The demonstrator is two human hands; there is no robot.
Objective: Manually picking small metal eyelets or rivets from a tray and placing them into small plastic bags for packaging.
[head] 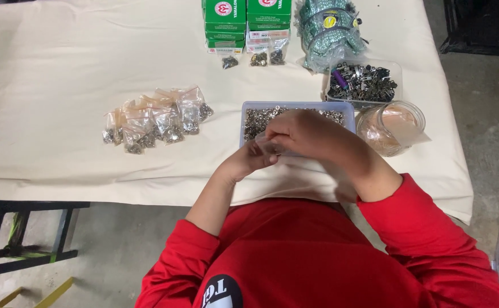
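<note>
One head-worn view, looking steeply down

The camera sits above the person's red-sleeved chest and faces forward and down over the cloth-covered surface point(61, 85), close to the hands at centre, with bare floor point(489, 114) along the right edge and below.

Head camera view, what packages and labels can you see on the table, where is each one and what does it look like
Green boxes: stacked at the far edge, rectangular, green with red-and-white round emblems.
Small filled bags: heap left of centre, clear plastic holding metal bits.
Three small bags: in front of the boxes, clear, dark contents.
Large bag: right of the boxes, clear, teal-patterned contents, yellow label.
Small clear bag: between left hand and right hand.
</note>
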